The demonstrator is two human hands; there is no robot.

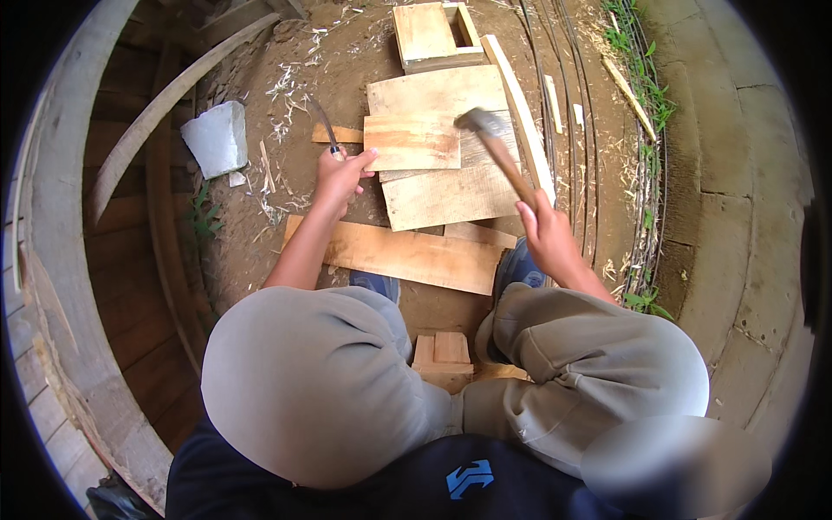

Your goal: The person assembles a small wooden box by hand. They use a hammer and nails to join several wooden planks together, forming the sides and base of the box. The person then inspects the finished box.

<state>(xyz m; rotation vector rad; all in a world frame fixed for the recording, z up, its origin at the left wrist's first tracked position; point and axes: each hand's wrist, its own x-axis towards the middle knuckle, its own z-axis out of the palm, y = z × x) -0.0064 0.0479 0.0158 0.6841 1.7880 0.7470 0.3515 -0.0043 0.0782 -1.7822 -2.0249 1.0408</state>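
Note:
My left hand [343,179] is closed around the handle of a knife with a thin, curved dark blade [322,117], which points away from me. Its thumb and fingertip reach the near left corner of a small wooden board [412,143]. That board lies flat on larger pale boards [451,198]. On the right, my right hand [548,232] grips a hammer [507,160] by its wooden handle. The hammer's metal head, blurred, hangs over the right end of the small board; whether it touches the wood I cannot tell.
A wooden box [433,39] sits beyond the boards. One long plank [407,251] crosses near my feet, with wood blocks [446,351] between my legs. A pale stone [215,139] lies left. Thin rods [576,113] and a concrete strip [719,199] run along the right.

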